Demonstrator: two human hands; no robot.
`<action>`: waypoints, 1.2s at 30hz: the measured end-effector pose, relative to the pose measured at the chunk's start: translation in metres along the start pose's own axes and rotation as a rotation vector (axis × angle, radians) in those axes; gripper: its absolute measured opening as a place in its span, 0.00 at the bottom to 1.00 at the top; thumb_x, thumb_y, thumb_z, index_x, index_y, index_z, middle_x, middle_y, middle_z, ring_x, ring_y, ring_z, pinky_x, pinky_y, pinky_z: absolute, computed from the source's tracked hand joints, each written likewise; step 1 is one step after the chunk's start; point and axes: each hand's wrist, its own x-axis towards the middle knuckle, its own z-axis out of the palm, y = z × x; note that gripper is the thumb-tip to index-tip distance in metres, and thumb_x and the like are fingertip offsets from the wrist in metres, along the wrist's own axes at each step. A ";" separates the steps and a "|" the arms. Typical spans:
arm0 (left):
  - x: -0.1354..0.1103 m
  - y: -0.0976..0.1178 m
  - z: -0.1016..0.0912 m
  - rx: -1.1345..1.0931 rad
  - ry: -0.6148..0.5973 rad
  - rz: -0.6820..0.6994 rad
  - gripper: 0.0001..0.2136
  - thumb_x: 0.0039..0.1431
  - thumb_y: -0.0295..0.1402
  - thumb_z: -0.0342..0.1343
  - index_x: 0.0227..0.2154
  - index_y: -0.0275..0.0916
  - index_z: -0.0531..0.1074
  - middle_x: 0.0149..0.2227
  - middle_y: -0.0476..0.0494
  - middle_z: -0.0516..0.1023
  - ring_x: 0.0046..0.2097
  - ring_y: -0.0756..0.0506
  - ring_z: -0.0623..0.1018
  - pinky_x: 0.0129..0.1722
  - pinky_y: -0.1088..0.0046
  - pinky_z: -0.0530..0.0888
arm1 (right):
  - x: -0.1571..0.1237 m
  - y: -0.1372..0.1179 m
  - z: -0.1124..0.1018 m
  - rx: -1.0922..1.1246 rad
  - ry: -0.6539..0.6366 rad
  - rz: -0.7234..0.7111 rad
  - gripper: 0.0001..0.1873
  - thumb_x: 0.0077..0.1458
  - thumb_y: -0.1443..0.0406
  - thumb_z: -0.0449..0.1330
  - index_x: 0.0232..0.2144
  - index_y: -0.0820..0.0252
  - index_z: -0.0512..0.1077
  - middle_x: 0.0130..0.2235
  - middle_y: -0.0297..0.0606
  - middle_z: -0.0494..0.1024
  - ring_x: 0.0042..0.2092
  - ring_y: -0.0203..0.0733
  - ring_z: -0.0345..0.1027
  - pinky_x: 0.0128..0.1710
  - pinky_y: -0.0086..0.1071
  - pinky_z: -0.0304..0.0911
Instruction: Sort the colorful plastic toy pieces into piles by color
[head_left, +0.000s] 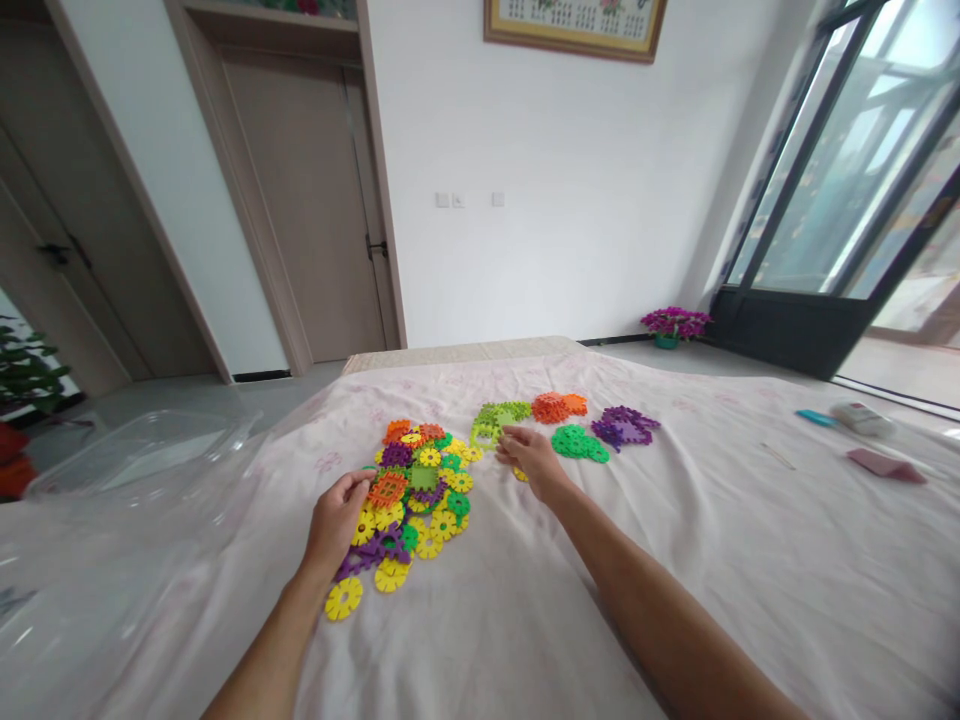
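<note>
My left hand (337, 518) is at the left edge of a mixed heap of plastic building pieces, thumb and fingers pinched together. Its fingertips meet an orange square lattice piece (388, 489); what lies between them is hidden. Around it are yellow notched discs (429, 544), purple pieces (396, 455), green discs (458, 503) and a light green square (424, 478). Farther right, my right hand (534, 462) hovers by a group of light green pieces (487, 425), fingers loosely curved and apart. A yellow piece (520, 475) shows partly beneath it.
Separate groups of orange (551, 407), green (577, 443) and purple pieces (626, 426) lie beyond my right hand. A clear plastic container (142, 450) stands left. On the cloth (720, 560) at far right are a blue item (815, 418), a whitish object (862, 419) and a dull pink piece (885, 465).
</note>
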 end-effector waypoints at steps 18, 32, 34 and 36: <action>-0.003 0.007 0.000 -0.019 0.012 0.012 0.18 0.53 0.44 0.54 0.41 0.39 0.77 0.45 0.42 0.81 0.49 0.41 0.78 0.50 0.68 0.71 | -0.038 0.002 0.023 -1.131 -0.375 -0.520 0.15 0.59 0.59 0.59 0.46 0.57 0.75 0.45 0.41 0.76 0.46 0.44 0.67 0.45 0.33 0.60; -0.001 0.001 0.000 0.004 0.011 0.023 0.17 0.53 0.43 0.54 0.40 0.40 0.77 0.45 0.43 0.81 0.49 0.42 0.78 0.51 0.68 0.71 | -0.045 0.005 0.029 -1.287 -0.345 -0.581 0.13 0.65 0.58 0.52 0.42 0.55 0.74 0.43 0.39 0.73 0.46 0.43 0.63 0.41 0.31 0.55; -0.001 0.001 0.000 0.003 0.010 0.020 0.17 0.53 0.43 0.54 0.40 0.40 0.77 0.45 0.44 0.81 0.49 0.42 0.78 0.50 0.68 0.71 | -0.045 0.005 0.028 -1.285 -0.332 -0.573 0.15 0.67 0.59 0.48 0.40 0.55 0.74 0.41 0.39 0.74 0.45 0.42 0.64 0.39 0.30 0.54; -0.001 0.002 0.000 0.006 0.008 0.017 0.17 0.53 0.43 0.54 0.40 0.40 0.77 0.45 0.44 0.81 0.49 0.41 0.78 0.50 0.68 0.71 | -0.044 0.006 0.028 -1.273 -0.284 -0.532 0.16 0.68 0.60 0.46 0.39 0.55 0.73 0.40 0.39 0.74 0.42 0.40 0.65 0.38 0.30 0.54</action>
